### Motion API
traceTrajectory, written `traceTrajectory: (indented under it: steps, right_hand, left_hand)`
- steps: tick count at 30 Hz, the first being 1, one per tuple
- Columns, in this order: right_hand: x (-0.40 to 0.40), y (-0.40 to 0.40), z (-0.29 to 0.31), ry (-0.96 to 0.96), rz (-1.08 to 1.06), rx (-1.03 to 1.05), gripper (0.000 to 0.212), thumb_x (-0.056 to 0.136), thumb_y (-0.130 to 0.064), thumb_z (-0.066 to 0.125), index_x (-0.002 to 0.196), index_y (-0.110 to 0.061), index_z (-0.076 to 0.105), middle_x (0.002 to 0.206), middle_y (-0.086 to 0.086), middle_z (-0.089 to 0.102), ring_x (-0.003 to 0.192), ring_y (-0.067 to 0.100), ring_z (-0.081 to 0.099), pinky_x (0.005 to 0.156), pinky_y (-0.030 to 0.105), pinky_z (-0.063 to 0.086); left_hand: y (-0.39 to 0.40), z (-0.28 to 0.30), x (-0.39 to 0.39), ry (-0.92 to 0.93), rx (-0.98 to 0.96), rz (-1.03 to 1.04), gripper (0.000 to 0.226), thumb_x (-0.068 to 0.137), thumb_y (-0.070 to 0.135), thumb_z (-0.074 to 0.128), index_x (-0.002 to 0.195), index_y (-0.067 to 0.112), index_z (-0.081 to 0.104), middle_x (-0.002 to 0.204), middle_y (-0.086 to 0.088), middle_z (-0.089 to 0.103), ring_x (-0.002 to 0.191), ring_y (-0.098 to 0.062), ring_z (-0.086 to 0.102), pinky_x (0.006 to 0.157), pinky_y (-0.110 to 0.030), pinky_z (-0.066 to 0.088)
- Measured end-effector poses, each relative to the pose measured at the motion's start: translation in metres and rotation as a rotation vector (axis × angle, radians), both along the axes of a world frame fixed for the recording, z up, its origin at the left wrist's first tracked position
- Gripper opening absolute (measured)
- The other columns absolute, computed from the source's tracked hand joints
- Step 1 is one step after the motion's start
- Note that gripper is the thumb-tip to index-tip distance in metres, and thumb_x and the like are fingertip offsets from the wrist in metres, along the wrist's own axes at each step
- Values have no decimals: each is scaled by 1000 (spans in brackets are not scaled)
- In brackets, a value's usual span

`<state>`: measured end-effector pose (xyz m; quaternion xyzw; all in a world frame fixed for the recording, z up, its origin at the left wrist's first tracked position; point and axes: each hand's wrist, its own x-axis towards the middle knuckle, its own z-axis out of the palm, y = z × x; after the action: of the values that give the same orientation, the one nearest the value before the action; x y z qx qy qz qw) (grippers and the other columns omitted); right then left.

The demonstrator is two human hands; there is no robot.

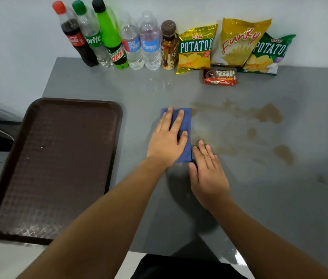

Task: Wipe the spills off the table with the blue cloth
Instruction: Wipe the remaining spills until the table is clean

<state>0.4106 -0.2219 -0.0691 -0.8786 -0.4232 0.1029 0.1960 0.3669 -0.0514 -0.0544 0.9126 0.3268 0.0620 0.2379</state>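
Left hand (167, 141) flat on blue cloth (185, 125), right hand (207, 174) relaxed beside it (brown spills (267, 115) nearby)

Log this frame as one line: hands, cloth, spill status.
left hand flat on blue cloth | right hand flat on table beside cloth | brown spills remain right of cloth
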Motion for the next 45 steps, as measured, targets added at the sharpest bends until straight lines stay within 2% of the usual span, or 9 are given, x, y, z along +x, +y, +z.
traceTrajectory:
  steps: [2, 4, 11, 15, 21, 29, 38, 41, 45]
  right_hand:
    - [0, 9, 9, -18, -44, 92, 55, 104, -36, 35, 145, -4, 54, 157, 15, 46, 150, 31, 37, 124, 48, 29]
    - [1, 27, 17, -29, -34, 133, 49, 105, -30, 43, 141, 0, 56, 151, 19, 51, 146, 36, 43, 122, 50, 31]
    - [7, 124, 19, 128, -19, 41, 57, 109, -29, 37, 161, -8, 24, 171, 11, 14, 159, 25, 8, 129, 37, 8]
    - [6, 141, 0, -36, -33, -104, 65, 108, -42, 28, 164, -14, 8, 173, 6, -2, 159, 22, -3, 130, 39, 3]
    - [51, 153, -6, -132, 18, -140, 66, 105, -43, 26, 164, -15, 13, 173, 7, 4, 159, 26, 2, 129, 42, 4]
    - [102, 113, -12, -141, -90, -139, 66, 105, -46, 24, 164, -18, 14, 173, 6, 7, 159, 26, 4, 128, 41, 4]
    - [9, 64, -14, -169, -256, -109, 64, 104, -38, 33, 161, -9, 27, 169, 13, 23, 157, 32, 19, 126, 45, 17]
    - [-10, 81, -13, -166, -178, -131, 65, 104, -39, 31, 162, -11, 21, 171, 10, 17, 159, 28, 12, 128, 42, 11]
    - [15, 100, -12, -169, -34, -123, 67, 103, -40, 33, 163, -14, 19, 171, 8, 16, 159, 27, 11, 129, 41, 9]
  left_hand:
    - [10, 4, -20, -68, 49, 71, 60, 105, 32, 54, 160, 14, 37, 168, -17, 26, 156, -34, 23, 127, -41, 20]
    - [20, 1, -41, -48, 89, 169, 58, 105, 31, 53, 158, 10, 41, 167, -19, 28, 157, -35, 22, 127, -45, 19]
    - [18, -29, -63, 150, 119, 269, 62, 111, 43, 24, 166, 20, 11, 174, -10, 0, 160, -22, -6, 129, -39, -5]
    - [19, -36, -64, 169, 150, 280, 62, 110, 47, 16, 167, 24, 7, 174, -6, -3, 160, -19, -8, 129, -39, -6]
    - [18, -37, -65, 169, 182, 300, 62, 109, 46, 20, 166, 25, 12, 174, -6, 4, 161, -21, -3, 129, -39, -3]
    - [18, -35, -65, 205, 175, 297, 62, 109, 47, 18, 167, 27, 7, 174, -4, 0, 160, -21, -6, 130, -40, -2]
    - [18, -38, -64, 194, 163, 292, 63, 107, 48, 12, 166, 27, 3, 174, -5, -2, 160, -20, -8, 130, -41, -3]
    - [18, -38, -64, 191, 163, 297, 64, 107, 48, 13, 166, 27, 4, 174, -6, -1, 160, -20, -6, 130, -41, -3]
    - [18, -39, -65, 189, 156, 291, 63, 107, 48, 14, 166, 27, 6, 174, -5, 0, 160, -19, -6, 130, -41, -3]
